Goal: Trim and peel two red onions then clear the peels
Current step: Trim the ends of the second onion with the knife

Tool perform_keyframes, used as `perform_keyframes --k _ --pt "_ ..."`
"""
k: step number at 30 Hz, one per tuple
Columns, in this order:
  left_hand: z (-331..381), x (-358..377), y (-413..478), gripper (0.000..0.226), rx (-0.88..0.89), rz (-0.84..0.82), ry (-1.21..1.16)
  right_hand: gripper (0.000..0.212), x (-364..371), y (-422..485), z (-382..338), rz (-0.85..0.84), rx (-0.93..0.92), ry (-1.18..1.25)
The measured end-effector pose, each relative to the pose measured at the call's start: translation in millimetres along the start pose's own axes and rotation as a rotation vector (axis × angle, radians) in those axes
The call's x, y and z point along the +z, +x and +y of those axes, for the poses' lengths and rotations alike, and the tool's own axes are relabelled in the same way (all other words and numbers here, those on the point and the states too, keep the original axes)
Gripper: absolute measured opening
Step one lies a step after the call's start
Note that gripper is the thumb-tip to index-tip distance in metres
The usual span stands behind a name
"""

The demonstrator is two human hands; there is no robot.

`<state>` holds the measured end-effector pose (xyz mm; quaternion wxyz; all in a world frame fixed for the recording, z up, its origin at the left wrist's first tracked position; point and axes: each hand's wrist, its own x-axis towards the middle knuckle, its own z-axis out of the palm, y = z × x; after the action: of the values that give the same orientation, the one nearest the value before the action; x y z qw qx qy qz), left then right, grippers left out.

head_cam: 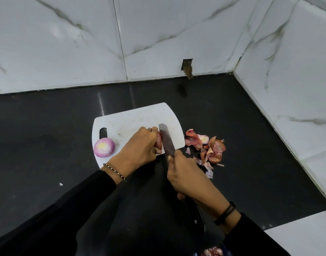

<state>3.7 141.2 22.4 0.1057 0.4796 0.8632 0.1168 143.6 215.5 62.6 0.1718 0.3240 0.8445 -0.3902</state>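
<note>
Right hand fingers clamped on knife, apparently trimming second onion; left hand fingers curled round it. First onion peeled. Peels on table, uncleared.

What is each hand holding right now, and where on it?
The left hand grips the unpeeled red onion from above on the cutting board. The right hand grips the knife by its black handle, close behind the blade.
</note>
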Motion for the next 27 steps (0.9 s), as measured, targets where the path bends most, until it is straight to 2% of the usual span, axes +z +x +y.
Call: perform_keyframes --k 5,12,15,20,24,27 --pt "-1.5 3.3 -1.1 0.036 0.01 -0.004 0.012 0.009 -1.1 -2.8 -1.8 -0.018 0.02 -0.007" --pt "-3.7 7.2 0.0 0.049 0.003 0.018 0.019 0.008 4.2 6.5 -8.3 0.024 -0.003 -0.032" --pt "0.7 9.6 2.9 0.053 0.012 0.006 0.063 0.017 5.8 15.2 -7.5 0.047 -0.008 -0.07" --pt "7.5 4.5 6.9 0.038 0.019 -0.009 0.097 0.025 8.1 17.2 -2.6 0.09 -0.049 -0.144" --pt "7.4 1.9 5.3 0.028 0.026 -0.02 0.083 0.018 6.9 10.2 2.8 0.013 -0.016 -0.152" --pt "5.1 3.4 5.4 0.033 0.046 -0.015 0.084 0.021 9.4 0.2 3.9 0.03 -0.025 -0.145"
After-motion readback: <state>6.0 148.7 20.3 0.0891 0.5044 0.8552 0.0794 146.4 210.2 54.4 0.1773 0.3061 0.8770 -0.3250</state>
